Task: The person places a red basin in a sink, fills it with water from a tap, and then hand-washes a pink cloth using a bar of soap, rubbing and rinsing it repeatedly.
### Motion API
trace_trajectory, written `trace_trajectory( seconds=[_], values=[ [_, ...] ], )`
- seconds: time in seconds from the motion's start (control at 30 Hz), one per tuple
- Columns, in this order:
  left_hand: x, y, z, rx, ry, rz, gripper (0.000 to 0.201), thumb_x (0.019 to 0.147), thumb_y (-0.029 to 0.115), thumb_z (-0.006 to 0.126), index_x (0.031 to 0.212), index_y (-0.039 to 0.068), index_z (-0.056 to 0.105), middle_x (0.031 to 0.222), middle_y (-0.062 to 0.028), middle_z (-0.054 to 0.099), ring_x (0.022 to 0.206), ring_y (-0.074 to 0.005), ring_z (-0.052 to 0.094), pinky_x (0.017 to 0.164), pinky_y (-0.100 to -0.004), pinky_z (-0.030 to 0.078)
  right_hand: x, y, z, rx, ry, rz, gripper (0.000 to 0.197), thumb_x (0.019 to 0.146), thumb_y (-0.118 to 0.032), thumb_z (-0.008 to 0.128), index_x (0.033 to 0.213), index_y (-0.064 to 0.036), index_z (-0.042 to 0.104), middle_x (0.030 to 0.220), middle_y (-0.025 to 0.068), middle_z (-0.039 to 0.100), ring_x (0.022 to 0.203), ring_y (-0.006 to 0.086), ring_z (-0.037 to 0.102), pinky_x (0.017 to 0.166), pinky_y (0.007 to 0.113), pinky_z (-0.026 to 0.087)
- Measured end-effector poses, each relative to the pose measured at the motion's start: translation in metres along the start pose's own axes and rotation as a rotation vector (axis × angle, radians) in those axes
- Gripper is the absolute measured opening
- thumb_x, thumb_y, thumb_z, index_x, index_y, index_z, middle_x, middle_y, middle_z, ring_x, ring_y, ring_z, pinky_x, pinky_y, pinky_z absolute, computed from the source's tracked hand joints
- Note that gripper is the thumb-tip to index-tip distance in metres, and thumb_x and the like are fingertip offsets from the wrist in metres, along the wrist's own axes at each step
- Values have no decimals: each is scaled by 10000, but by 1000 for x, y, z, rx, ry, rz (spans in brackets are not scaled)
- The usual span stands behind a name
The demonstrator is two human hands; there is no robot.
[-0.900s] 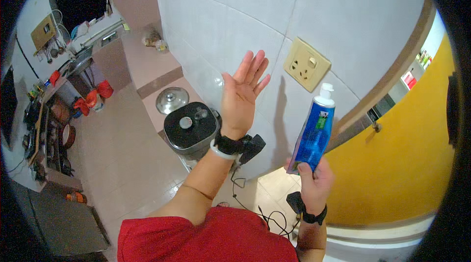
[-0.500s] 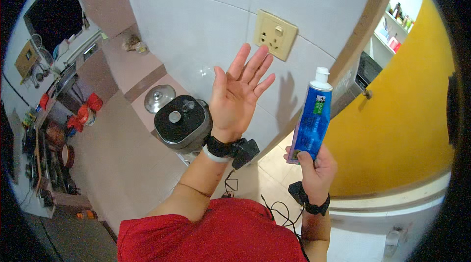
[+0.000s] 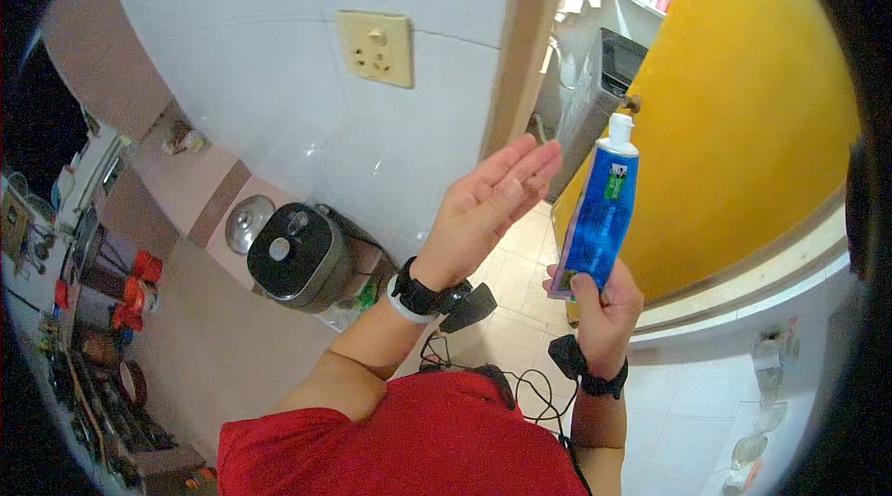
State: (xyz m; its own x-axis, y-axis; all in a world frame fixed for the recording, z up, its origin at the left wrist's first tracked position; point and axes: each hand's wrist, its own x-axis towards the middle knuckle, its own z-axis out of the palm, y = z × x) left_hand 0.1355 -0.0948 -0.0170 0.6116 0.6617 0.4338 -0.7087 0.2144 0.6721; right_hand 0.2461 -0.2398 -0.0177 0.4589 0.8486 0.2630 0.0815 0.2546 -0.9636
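My right hand (image 3: 606, 315) grips a blue toothpaste tube (image 3: 599, 213) near its flat bottom end, with the thumb pressed on its face. The tube stands nearly upright, its white cap (image 3: 621, 129) at the top. A purplish strip shows along the tube's left edge; I cannot tell whether it is part of the tube. My left hand (image 3: 478, 213) is held up to the left of the tube, apart from it. Its fingers are stretched out and lie close together, with the thumb across the palm, and it holds nothing.
A yellow door (image 3: 743, 124) stands beyond the tube, beside a wooden frame (image 3: 522, 41). The tiled wall bears a cream socket (image 3: 374, 48). At left, a dark cooker (image 3: 299, 254) and a metal lid (image 3: 249, 224) rest on a counter. Black cables (image 3: 539, 394) hang by my body.
My left hand has come down and right, turning from a spread, upright palm to fingers slanting toward the tube. My view has swung right toward the door. The tube stays in my right hand.
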Motion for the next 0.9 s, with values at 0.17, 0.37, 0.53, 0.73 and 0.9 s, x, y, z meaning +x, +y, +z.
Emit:
trace_trajectory(
  seconds=[0.17, 0.37, 0.53, 0.73, 0.9],
  values=[
    [33, -42, 13, 80, 46, -143, 435, 926, 110, 477, 1322, -18, 353, 1291, -205, 460, 1173, -270, 487, 997, -355, 399, 11, 7, -37, -25, 123, 27, 186, 844, 30, 470, 1004, 68, 556, 854, 174, 658, 749, 215, 655, 706, 323, 534],
    [81, -117, 10, 116, 77, -105, 436, 891, 63, 528, 1297, -22, 391, 1203, -200, 537, 1066, -236, 567, 933, -330, 458, 39, 46, -99, 60, 194, -16, 222, 882, -145, 581, 985, 51, 567, 837, 141, 653, 714, 177, 636, 676, 305, 528],
    [141, -155, 15, 46, 116, 14, 517, 877, 59, 550, 1344, 17, 332, 1178, -212, 546, 1045, -240, 579, 913, -343, 468, 92, 64, -154, 73, 116, -32, 210, 891, -130, 565, 1022, 32, 539, 867, 124, 638, 754, 185, 636, 681, 334, 552],
    [180, -158, 1, 50, 260, 149, 632, 845, 2, 555, 1391, 45, 238, 1183, -228, 535, 1025, -244, 590, 897, -352, 486, 153, 78, -177, 90, -26, 23, 149, 896, -96, 551, 971, 33, 557, 867, 124, 652, 751, 155, 627, 706, 294, 513],
    [208, -152, -49, 57, 352, 215, 684, 814, -27, 578, 1399, 84, 241, 1199, -216, 525, 1016, -241, 592, 859, -339, 506, 192, 103, -157, 109, -67, 27, 149, 896, -100, 554, 971, 29, 560, 872, 123, 653, 756, 158, 629, 699, 296, 518]
  ],
)
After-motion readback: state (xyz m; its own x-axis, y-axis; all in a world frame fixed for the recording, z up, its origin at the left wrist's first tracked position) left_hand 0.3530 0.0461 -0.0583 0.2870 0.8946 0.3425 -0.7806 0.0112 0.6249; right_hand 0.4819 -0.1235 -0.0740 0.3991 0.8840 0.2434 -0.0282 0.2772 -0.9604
